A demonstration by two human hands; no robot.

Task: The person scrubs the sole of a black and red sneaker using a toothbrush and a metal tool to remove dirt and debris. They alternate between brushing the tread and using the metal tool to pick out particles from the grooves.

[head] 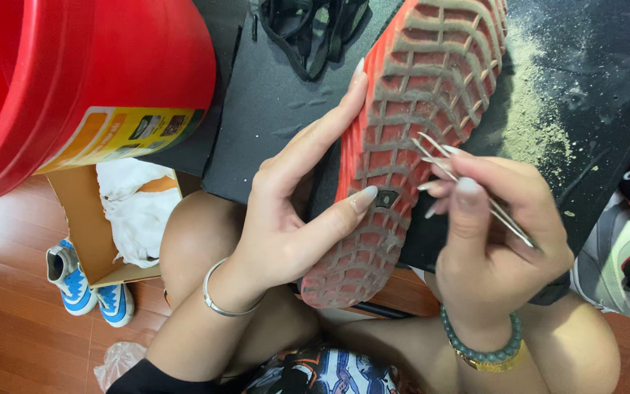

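Fingertips first: the right hand (494,233) has its fingers pinched tight on a pair of thin metal tweezers (468,186), tips apart and resting on the tread of a red shoe sole (402,131). The left hand (293,211) is spread open along the sole's edge, index finger stretched up the side and thumb pressed onto the tread lower down, bracing it more than gripping.

The shoe is sole-up, leaning on a black mat (271,109) over the person's knees. Its rubber is red with a grid of raised lugs, and greyish dirt is packed into the grooves. Pale gritty dust (534,102) lies scattered on the mat right of the shoe.

What could go wrong, I'd guess: those tweezer points look sharp, and the left thumb sits close below them, so a slip off a lug could jab it. The loose brace could also let the shoe slide.

Further out there's a glossy red plastic bucket (74,80) upper left, a cardboard box (96,226) with white crumpled paper, small blue-and-white shoes (85,288) on the wooden floor (16,328), and a grey sneaker (621,263) at right.
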